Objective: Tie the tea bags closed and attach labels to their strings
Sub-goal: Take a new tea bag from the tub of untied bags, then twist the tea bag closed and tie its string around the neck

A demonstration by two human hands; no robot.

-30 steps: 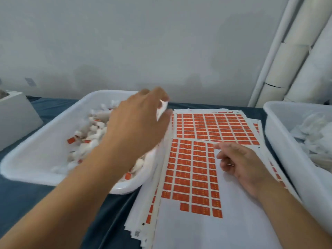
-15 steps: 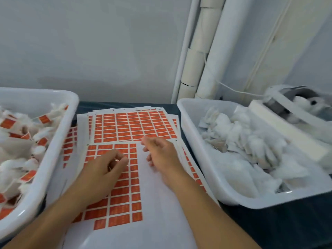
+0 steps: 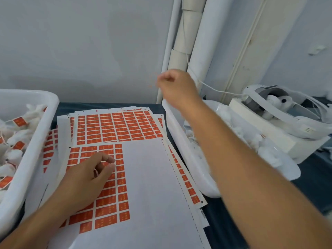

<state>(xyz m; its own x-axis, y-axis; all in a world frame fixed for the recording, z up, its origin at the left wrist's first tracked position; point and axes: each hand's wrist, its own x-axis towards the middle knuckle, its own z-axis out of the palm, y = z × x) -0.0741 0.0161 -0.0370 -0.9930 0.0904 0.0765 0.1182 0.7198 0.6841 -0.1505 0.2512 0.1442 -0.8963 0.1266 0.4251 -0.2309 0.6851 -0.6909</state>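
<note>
Beside the white paper sheet of orange rectangular labels (image 3: 100,186), right of it, soft white tea bags (image 3: 239,133) fill a white plastic tub (image 3: 188,155). Right hand (image 3: 177,86) is raised there, fingers curled; contents unclear. Left hand (image 3: 86,175) rests loosely curled, holding nothing, on the sheet. Bags look light and crushable; best pinched at the neck.

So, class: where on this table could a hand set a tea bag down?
Free: the peeled white part of the front label sheet, between the orange labels and the right white tub. Crowded: both tubs, the left one holding labelled bags.
</note>
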